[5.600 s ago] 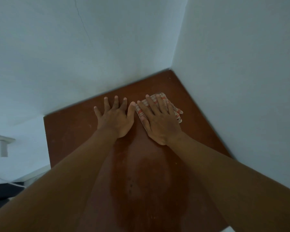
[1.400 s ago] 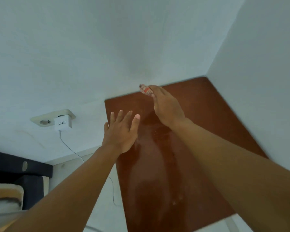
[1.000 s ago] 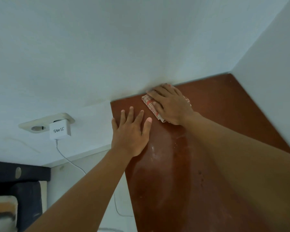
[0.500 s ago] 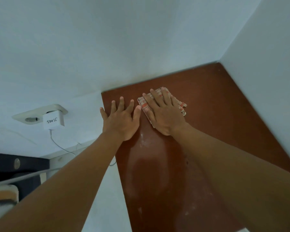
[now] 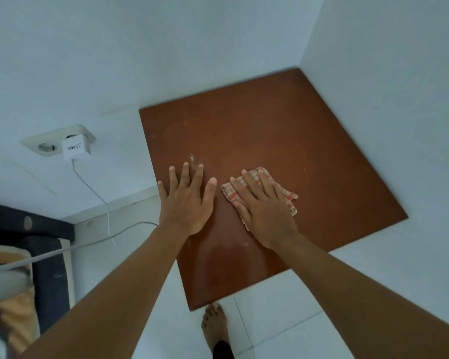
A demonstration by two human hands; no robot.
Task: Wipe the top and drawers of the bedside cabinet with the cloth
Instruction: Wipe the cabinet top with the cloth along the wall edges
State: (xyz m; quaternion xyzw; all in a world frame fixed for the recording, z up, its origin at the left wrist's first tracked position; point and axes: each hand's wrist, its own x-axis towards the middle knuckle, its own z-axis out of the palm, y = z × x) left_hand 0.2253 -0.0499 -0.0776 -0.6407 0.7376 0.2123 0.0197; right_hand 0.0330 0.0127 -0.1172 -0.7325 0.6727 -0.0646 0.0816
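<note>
Both hands are laid flat, fingers extended, on the brown cabinet top [image 5: 283, 130]: the left hand [image 5: 187, 200] is spread bare near its left edge, the right hand [image 5: 265, 208] is pressed onto the checked cloth [image 5: 283, 189] just beside it, nothing gripped

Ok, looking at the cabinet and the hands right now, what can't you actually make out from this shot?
Head view only:
- Drawers: hidden below the brown cabinet top, seen from above.
- Most of the checked cloth: covered by the right hand pressed flat on it.
- Surface under the left hand: covered by the palm.
- Label on the white charger: handwritten, upside down, too small to read surely.
- Objects at the left edge: blurred and cut off.
</note>
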